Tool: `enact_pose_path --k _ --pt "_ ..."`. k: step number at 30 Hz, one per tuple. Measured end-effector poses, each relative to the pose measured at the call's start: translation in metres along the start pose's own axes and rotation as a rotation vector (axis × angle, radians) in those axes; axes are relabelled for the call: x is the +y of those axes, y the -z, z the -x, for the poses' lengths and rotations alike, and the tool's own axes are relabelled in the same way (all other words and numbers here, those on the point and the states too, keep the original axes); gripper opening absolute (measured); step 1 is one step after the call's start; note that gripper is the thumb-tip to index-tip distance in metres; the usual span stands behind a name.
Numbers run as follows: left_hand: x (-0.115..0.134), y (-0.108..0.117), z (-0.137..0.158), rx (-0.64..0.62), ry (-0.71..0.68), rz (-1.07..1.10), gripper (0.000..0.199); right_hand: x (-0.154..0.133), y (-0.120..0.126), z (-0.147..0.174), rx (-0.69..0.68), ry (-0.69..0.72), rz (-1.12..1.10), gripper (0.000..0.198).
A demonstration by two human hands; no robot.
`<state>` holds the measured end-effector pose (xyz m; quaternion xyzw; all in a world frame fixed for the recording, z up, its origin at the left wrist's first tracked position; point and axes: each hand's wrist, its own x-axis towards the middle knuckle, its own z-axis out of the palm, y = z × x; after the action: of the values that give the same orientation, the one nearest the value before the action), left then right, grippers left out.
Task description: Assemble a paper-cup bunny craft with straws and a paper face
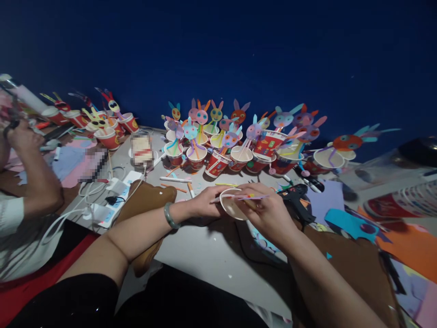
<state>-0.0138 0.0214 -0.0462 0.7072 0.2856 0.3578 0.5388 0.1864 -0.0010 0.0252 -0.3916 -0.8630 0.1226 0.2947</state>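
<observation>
My left hand [208,203] is closed around the side of a paper cup [229,210], its pale open mouth tipped toward me. Over the cup's mouth, my right hand [271,210] pinches a thin pink and yellow paper piece [241,197], seen nearly edge-on. Its exact shape, and whether it touches the cup, I cannot make out. Just beyond the right hand lies a black glue gun [296,198]. Past both hands stand several red paper cups [217,165] with coloured paper rabbit heads rising from them on strips.
A power strip [118,198] with white cables lies at left, beside a brown pad [146,205]. Another person's arm [36,175] is at far left. Stacked cups [403,200], orange paper [413,250] and a blue cut-out [351,223] lie at right. Markers [175,180] lie ahead.
</observation>
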Motion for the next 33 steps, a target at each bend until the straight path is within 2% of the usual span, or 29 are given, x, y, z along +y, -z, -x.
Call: enact_pose_path --k 12,28,33 --pt "0.0061 0.0024 0.0014 0.07 0.039 -0.055 0.064 -0.0028 0.0051 -0.0006 -0.013 -0.006 0.016 0.018" --pt "0.0051 0.0015 0.0018 0.103 -0.007 -0.06 0.065 -0.0049 0.0016 -0.001 0.022 -0.02 0.021 0.017" --pt "0.0048 0.0 0.0016 0.131 -0.016 -0.073 0.065 -0.0051 -0.0007 -0.0015 0.044 0.015 0.077 0.016"
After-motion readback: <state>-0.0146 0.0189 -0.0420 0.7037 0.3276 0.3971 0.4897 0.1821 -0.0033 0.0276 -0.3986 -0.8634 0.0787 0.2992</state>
